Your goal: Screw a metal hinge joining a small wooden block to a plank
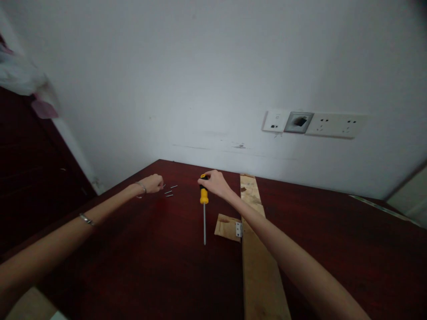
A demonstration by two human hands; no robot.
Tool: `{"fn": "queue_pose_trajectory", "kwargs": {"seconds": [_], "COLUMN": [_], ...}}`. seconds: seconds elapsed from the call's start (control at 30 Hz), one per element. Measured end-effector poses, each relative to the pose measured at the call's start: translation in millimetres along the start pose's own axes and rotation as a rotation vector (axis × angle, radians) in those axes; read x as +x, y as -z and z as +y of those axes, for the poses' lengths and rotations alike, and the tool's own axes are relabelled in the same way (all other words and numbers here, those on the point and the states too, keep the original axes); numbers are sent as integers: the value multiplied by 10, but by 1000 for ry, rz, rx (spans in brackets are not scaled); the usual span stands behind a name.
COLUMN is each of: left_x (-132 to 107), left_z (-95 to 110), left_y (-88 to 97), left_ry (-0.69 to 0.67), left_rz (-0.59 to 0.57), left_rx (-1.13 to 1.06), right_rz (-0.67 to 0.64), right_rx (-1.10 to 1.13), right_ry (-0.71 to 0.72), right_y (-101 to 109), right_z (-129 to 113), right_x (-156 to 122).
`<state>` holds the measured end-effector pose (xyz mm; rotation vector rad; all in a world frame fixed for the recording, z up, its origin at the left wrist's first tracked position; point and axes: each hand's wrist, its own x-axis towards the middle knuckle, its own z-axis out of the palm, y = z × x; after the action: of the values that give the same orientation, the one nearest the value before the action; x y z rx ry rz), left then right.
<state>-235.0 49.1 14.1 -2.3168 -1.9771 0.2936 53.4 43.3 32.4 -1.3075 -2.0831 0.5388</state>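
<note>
My right hand [214,181] is closed around the black end of a yellow-and-black screwdriver [204,196], whose long shaft points toward me. Over on the left, my left hand [154,183] is closed at the edge of several loose screws [168,192] on the dark red table. One screw shows right at its fingertips; whether the fingers grip it I cannot make out. A long wooden board [258,266] passes partly beneath my right forearm. Against its left side lies a short wood piece [227,227], with a metal hinge [238,230] where the two meet.
The dark red tabletop [160,258] meets a white wall carrying a row of sockets [312,124] at the right. A dark door [33,151] and a hanging plastic bag [20,73] are at far left. A pale object [31,306] sits in the lower left corner.
</note>
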Motion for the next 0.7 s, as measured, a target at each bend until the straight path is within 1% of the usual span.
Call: {"fn": "queue_pose_trajectory", "kwargs": {"seconds": [0.07, 0.13, 0.2, 0.27, 0.43, 0.7], "left_x": [-19, -15, 10, 42, 89, 56], "left_z": [-108, -168, -190, -185, -150, -165], "left_y": [-101, -171, -211, -228, -227, -223], "left_ry": [36, 53, 61, 66, 66, 66], "left_rz": [-27, -48, -61, -68, -87, -90], "left_rx": [26, 35, 47, 60, 83, 80], "right_rz": [-79, -118, -141, -154, -174, -196], "right_rx": [-54, -70, -83, -95, -113, -117], "right_ry": [-52, -68, -84, -103, -152, -175], "right_y": [-288, -519, -690, -807, -946, -991], "right_z": [-19, -35, -46, -51, -62, -107], "right_x": [122, 205, 256, 288, 325, 325]}}
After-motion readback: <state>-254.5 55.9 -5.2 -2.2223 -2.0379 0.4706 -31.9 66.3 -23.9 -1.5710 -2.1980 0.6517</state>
